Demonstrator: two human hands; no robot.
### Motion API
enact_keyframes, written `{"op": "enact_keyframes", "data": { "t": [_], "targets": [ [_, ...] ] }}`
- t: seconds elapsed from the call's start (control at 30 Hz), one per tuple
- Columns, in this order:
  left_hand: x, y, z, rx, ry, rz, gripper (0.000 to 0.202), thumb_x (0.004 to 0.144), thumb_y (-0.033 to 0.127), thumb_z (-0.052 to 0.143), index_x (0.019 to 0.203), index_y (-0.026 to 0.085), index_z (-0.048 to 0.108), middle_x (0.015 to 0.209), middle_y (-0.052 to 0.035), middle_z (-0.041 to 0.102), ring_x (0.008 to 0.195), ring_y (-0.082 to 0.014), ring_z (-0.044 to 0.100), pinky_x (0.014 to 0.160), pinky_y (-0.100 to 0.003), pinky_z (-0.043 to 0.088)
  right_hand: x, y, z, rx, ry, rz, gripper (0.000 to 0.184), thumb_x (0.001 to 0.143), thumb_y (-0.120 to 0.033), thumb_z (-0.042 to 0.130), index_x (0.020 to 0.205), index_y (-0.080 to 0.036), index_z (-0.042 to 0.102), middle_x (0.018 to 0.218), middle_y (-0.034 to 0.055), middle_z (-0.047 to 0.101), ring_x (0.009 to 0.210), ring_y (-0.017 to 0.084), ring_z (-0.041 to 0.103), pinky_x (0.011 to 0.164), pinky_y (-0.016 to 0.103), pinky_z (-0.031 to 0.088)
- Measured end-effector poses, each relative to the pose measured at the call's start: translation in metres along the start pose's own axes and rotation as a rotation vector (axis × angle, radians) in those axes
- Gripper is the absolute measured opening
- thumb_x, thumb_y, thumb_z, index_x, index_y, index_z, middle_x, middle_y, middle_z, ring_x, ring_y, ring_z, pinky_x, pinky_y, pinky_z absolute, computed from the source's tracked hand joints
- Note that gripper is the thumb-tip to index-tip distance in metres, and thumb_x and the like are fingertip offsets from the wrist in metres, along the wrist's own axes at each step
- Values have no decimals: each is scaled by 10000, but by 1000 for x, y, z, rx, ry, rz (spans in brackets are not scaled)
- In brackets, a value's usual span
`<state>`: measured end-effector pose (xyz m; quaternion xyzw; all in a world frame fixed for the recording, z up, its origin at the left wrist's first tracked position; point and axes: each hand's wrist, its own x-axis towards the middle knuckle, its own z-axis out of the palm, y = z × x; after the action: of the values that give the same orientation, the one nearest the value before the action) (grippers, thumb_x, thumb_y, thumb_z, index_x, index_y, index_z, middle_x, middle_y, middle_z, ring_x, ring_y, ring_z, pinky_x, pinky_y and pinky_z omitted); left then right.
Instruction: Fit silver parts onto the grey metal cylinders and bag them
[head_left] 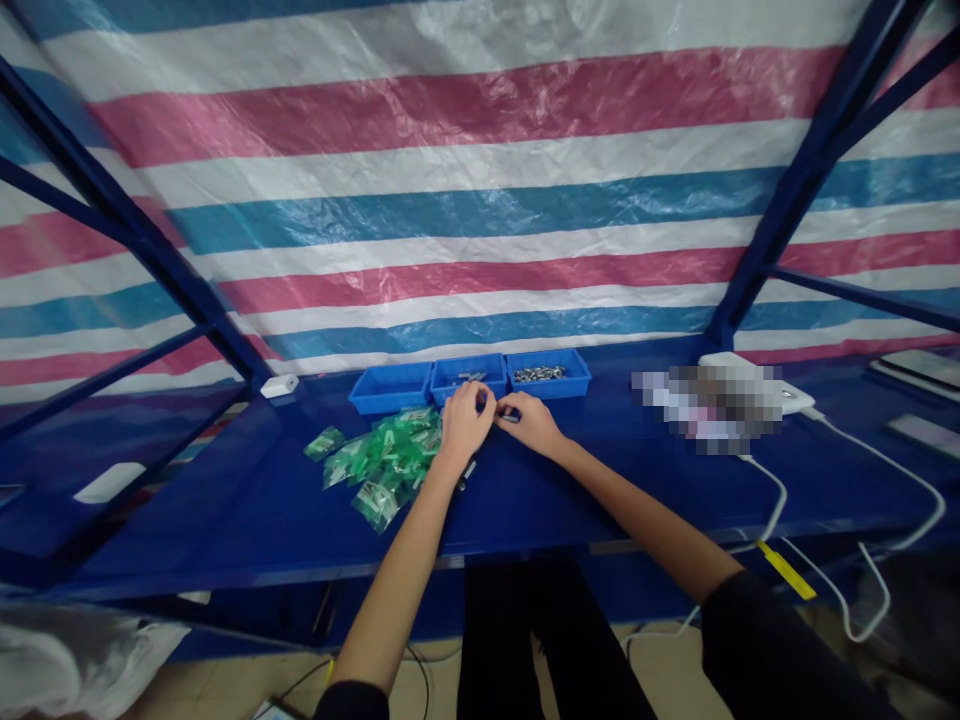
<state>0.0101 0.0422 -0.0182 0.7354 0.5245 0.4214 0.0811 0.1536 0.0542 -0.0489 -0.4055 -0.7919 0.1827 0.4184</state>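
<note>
My left hand (465, 420) and my right hand (529, 418) meet over the blue table (600, 480), just in front of the middle blue tray (469, 376). Both hands have their fingers pinched together on a small part that is too small to name. A pile of small green plastic bags (382, 460) lies directly left of my left hand. A dark slim object (466, 474) lies on the table under my left wrist.
Three blue trays stand in a row at the back: the left tray (390, 388), the middle one, and the right tray (547, 373) holding several small metal parts. White cables (862, 560) and a white box (279, 385) lie on the table. A striped tarp hangs behind.
</note>
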Motion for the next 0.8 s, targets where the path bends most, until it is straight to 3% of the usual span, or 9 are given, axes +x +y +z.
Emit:
{"op": "enact_keyframes", "data": {
  "t": [0.1, 0.27, 0.37, 0.5, 0.63, 0.8],
  "targets": [
    [-1, 0, 1, 48, 9, -56, 150, 852, 322, 447, 822, 193, 518, 746, -11, 536, 692, -154, 512, 679, -270, 376, 3, -5, 2, 157, 144, 66, 184, 768, -289, 567, 904, -209, 663, 808, 20, 647, 629, 127, 542, 597, 255, 434],
    [2, -3, 8, -157, -8, -127, 249, 876, 361, 410, 733, 190, 520, 676, 5, 514, 664, -149, 509, 655, -261, 379, 6, -12, -1, 327, 297, 94, 252, 787, -352, 546, 956, -200, 653, 887, 41, 631, 597, 107, 512, 497, 223, 402],
    [4, -1, 11, -370, -108, -158, 292, 859, 357, 427, 669, 171, 548, 638, 6, 518, 639, -135, 498, 627, -239, 378, 7, -12, -3, 360, 304, 106, 274, 784, -371, 553, 965, -192, 657, 858, 37, 612, 599, 102, 519, 493, 217, 401],
    [6, 2, 13, -591, -223, -302, 346, 815, 440, 465, 650, 156, 576, 539, 19, 486, 512, -115, 432, 507, -223, 324, 7, -11, -6, 353, 262, 114, 292, 780, -403, 557, 966, -208, 670, 869, 40, 602, 604, 100, 524, 495, 216, 403],
    [8, 0, 13, -662, -196, -393, 392, 778, 518, 488, 732, 149, 610, 517, 25, 485, 469, -105, 408, 457, -217, 272, 7, -11, -7, 360, 235, 107, 271, 782, -382, 555, 964, -212, 663, 852, 36, 637, 638, 116, 543, 521, 225, 414],
    [8, -3, 12, -661, -101, -402, 441, 766, 572, 489, 658, 152, 570, 517, 29, 470, 487, -96, 425, 474, -212, 294, 6, -14, -6, 434, 197, 127, 240, 749, -366, 591, 913, -201, 650, 858, 40, 669, 658, 135, 581, 511, 231, 427]
  ]
}}
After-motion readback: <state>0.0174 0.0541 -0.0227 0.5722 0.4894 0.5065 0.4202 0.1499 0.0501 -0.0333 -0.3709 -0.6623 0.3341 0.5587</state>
